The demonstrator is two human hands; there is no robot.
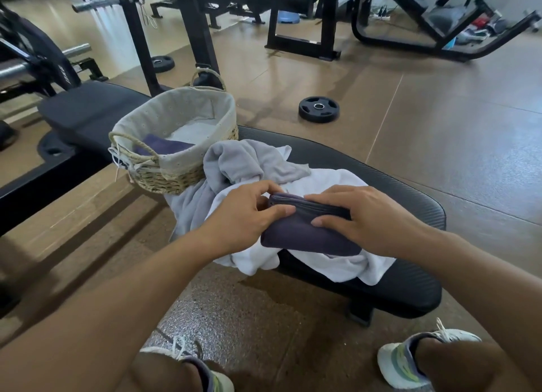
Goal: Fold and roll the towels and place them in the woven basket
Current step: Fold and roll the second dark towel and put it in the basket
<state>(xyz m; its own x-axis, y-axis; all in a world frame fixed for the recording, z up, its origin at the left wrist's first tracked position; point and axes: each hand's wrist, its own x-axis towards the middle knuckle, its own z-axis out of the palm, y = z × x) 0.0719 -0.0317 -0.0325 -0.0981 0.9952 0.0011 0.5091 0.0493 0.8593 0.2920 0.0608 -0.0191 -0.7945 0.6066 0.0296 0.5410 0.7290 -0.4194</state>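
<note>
Folded dark purple cloth towel (305, 230): left hand (243, 218) pinches its edge. Right hand (360, 215): fingers straight, together, pressing it flat onto the white towel (328, 262).

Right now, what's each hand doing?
Left hand: pinching the folded dark purple towel at its end.
Right hand: fingers pressing on the same towel.

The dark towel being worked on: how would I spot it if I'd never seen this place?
Find the black padded bench with the woven basket on it. Nearer the person lies a crumpled white towel, and the dark purple towel sits folded on top, under the left hand and right hand. It is the only dark, neatly folded one outside the basket.
</note>
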